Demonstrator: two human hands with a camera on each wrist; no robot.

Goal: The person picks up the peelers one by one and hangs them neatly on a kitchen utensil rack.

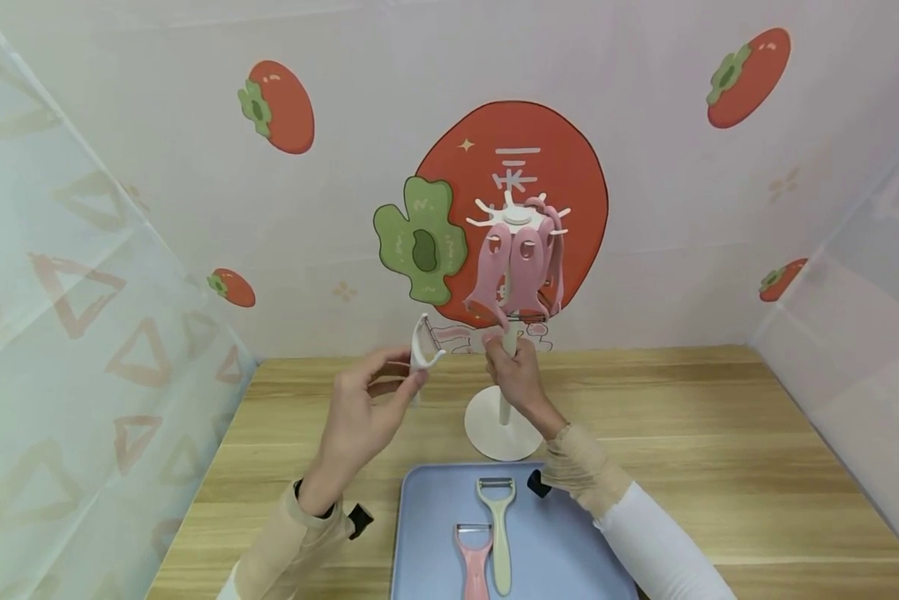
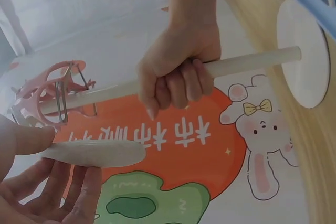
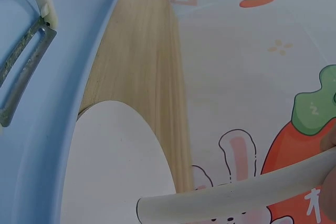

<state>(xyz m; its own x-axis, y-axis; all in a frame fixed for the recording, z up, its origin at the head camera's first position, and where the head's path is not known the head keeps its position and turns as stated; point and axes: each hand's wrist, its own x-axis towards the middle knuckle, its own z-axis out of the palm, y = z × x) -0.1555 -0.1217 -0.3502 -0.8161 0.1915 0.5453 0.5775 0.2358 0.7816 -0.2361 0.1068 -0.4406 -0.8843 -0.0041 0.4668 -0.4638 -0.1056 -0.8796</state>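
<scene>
Plainly, the broadest thing before us is the pale backdrop (image 1: 494, 50) printed with red fruit, rising behind the wooden table (image 1: 719, 467). On the table's near side we find the blue tray (image 1: 569, 558), with the round-based white stand (image 1: 486, 435) just beyond it, probably placed so that both lie within easy reach.

Next come the two hands, apart from each other. The right hand (image 1: 520, 375) is wrapped round the stand's pole below the hooks, which we take to be a way of steadying something tall and slim. The left hand (image 1: 362, 412) pinches a white peeler between thumb and fingers near its head, blade end up; in the left wrist view we see the handle's other end left free, perhaps to keep it clear of the fingers.

Several pink peelers (image 1: 526, 271) hang from the stand, handle holes up and blades down, seemingly because those holes fit the hooks. Lying in the tray we see a light green peeler (image 1: 501, 533) and, beside it, a single pink peeler (image 1: 475, 567), both with blades toward the stand; whether they touch, we cannot tell.
</scene>
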